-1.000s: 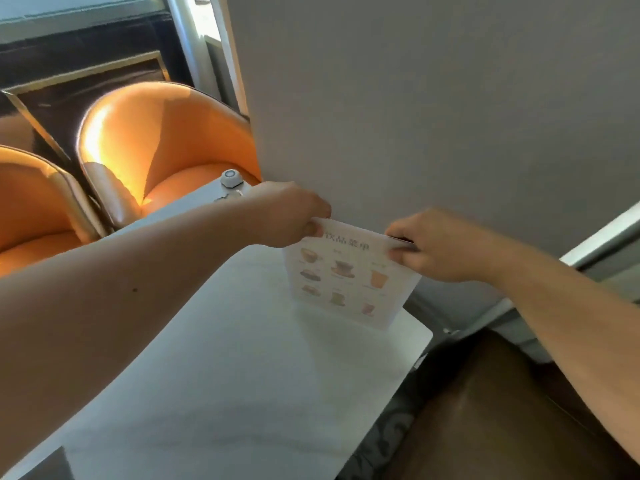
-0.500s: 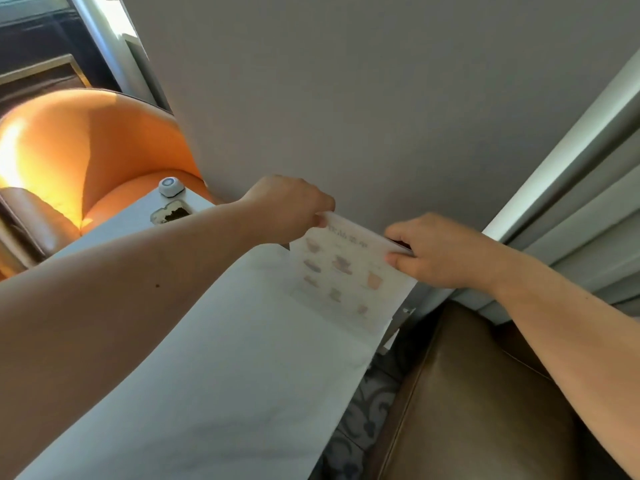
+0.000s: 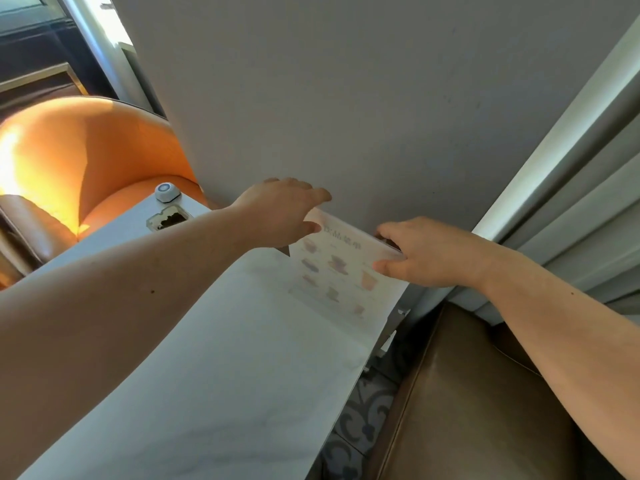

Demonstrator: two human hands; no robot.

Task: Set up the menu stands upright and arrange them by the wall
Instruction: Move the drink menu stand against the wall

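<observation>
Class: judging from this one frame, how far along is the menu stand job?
Done: one menu stand stands upright on the white table by the grey wall. In hand: right hand pinches its top; left hand is open beside it. Left: letting go; no other stands are visible.

A plain grey wall [image 3: 363, 98] is filling the upper middle of the view. Sunlight is pouring across the curved orange armchair [image 3: 79, 161] at left, glowing brightest along its backrest. The pale marble-look counter [image 3: 214, 358] is running from the near left up to the wall. A brown leather seat [image 3: 478, 403] is sitting at lower right, with patterned floor tiles [image 3: 360, 420] showing in the gap between it and the counter. Grey curtain folds [image 3: 595, 188] are hanging at far right beside a white frame strip [image 3: 554, 129].
</observation>
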